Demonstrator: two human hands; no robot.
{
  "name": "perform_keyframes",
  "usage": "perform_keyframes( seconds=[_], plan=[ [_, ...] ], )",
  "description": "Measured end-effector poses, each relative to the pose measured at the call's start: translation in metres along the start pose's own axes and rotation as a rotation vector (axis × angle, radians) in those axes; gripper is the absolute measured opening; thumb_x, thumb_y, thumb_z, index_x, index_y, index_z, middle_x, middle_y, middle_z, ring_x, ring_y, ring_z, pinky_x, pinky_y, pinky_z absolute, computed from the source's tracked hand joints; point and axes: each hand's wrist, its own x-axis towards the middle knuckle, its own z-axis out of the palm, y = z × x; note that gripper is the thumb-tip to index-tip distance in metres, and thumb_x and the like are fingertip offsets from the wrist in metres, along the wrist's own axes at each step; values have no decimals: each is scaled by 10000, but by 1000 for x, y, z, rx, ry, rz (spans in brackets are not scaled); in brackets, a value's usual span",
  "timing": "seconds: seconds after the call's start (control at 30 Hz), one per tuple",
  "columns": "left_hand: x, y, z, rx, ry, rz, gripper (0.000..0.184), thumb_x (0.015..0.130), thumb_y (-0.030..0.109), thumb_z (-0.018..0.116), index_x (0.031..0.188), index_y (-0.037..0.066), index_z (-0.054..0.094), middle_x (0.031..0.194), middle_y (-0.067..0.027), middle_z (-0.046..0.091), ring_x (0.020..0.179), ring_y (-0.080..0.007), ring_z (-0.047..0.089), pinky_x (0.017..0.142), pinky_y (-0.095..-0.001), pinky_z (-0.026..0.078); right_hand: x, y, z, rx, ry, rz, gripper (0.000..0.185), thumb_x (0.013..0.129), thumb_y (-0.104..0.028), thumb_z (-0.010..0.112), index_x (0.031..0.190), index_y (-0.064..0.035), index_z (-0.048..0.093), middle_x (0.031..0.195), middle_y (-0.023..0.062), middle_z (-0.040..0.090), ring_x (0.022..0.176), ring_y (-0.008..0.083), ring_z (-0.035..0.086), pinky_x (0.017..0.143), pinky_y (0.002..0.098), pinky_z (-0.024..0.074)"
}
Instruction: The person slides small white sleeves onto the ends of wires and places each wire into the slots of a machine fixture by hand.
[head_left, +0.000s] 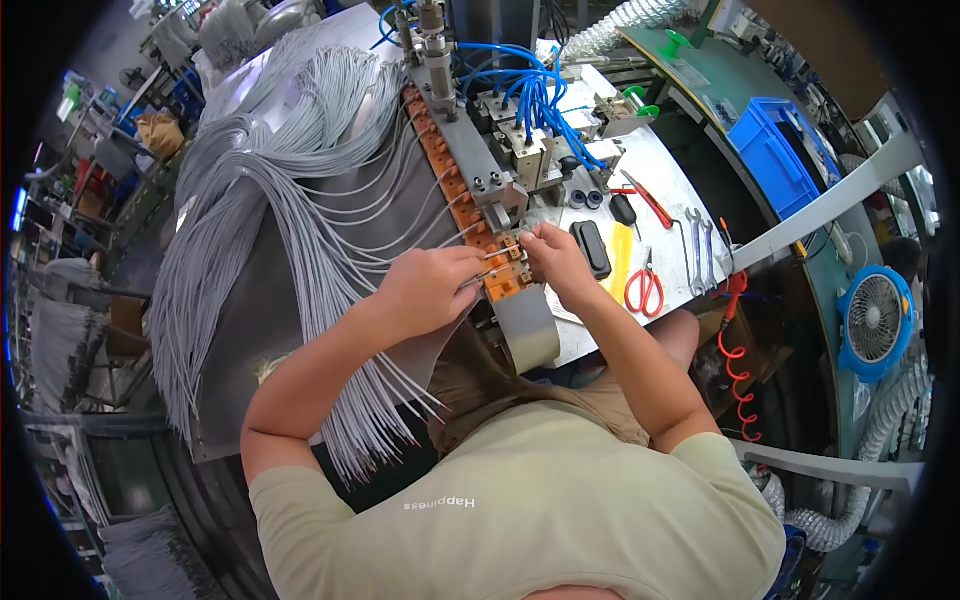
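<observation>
My left hand [425,288] is closed on a grey cable, its fingertips beside the near end of an orange fixture strip [512,285]. My right hand [560,264] is at the other side of that strip, thumb and fingers pinched together at the holder. What lies between those right fingertips is too small to make out. Grey cables [300,220] fan out across the dark sheet on the left, and several run into the orange blocks along the strip. Just beyond my hands stands a machine head [497,190] over the strip.
Blue air tubes [540,95] feed the machine. On the white table to the right lie red-handled scissors [646,290], a black case [591,250], wrenches [699,250] and red pliers [650,203]. Farther right are a blue bin [775,165], a blue fan [876,318] and a coiled red hose [738,370].
</observation>
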Motion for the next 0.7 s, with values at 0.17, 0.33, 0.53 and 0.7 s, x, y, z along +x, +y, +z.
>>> perform_keyframes(
  seconds=[0.17,0.33,0.53,0.7],
  plan=[
    [1,-6,7,-73,136,37,226,845,129,669,1047,33,703,1011,-119,720,841,-296,690,737,-353,558,-2,1,-5,-104,2,-84,205,993,-233,590,896,-57,553,633,-56,459,527,44,399,480,219,285],
    [6,3,-1,-196,169,-13,196,879,114,663,1047,18,687,902,-128,716,728,-248,689,670,-304,536,-41,-6,-1,-206,216,-295,188,997,-210,592,925,-38,573,626,-33,495,504,46,420,458,220,312],
    [7,2,-4,-514,18,-228,179,910,100,663,1053,-8,656,776,-120,678,644,-154,666,624,-263,502,-67,-17,25,-642,84,-692,112,956,-118,641,960,-12,604,643,47,607,501,94,535,496,251,398],
    [5,5,-4,-399,51,-145,174,905,88,668,1044,-16,652,769,-121,678,655,-133,669,637,-266,512,-61,-21,32,-640,-13,-572,111,947,-83,646,1013,3,622,648,59,633,517,100,574,511,253,429]
  ],
)
